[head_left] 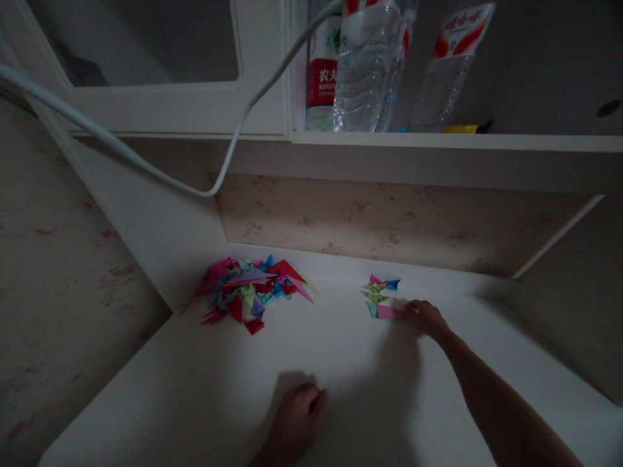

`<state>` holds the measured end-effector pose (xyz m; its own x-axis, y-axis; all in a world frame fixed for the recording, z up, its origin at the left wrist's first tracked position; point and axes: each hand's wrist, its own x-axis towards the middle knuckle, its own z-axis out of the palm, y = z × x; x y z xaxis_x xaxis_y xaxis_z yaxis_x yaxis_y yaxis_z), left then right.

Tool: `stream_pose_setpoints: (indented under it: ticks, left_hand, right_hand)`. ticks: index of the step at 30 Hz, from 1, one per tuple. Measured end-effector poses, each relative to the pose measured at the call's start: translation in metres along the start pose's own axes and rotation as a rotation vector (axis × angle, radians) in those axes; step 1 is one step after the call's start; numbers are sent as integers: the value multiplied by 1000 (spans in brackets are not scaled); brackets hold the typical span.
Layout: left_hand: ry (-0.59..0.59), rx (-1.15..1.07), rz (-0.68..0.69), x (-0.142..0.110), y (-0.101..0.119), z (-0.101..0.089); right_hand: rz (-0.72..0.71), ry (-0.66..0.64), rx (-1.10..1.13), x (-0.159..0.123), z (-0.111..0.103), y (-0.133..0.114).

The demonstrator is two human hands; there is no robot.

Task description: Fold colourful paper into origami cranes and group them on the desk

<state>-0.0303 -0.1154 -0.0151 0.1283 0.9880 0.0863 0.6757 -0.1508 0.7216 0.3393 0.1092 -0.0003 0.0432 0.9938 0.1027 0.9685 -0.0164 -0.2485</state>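
Observation:
My right hand reaches to the small group of folded paper pieces on the white desk, its fingers closed at the right end of a pink folded paper. Beside that paper are a teal folded piece, light green folded papers and a blue one at the back. My left hand rests nearer to me on the desk, curled into a loose fist with nothing visible in it. A heap of colourful folded papers, red, pink, blue, green and purple, lies at the back left.
The white desk runs back to a flower-patterned wall panel. Above it, a shelf holds several plastic bottles. A white cable hangs across the upper left, in front of a cabinet door.

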Motion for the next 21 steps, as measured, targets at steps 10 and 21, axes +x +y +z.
stream_pose_setpoints:
  ticks: [10, 21]
  left_hand:
    - [-20, -78, -36, 0, -1, 0]
    - [-23, -95, 1, -2, -1, -2]
  right_hand:
    - [-18, 103, 275, -70, -5, -49]
    - [-192, -18, 591, -234, 47, -196]
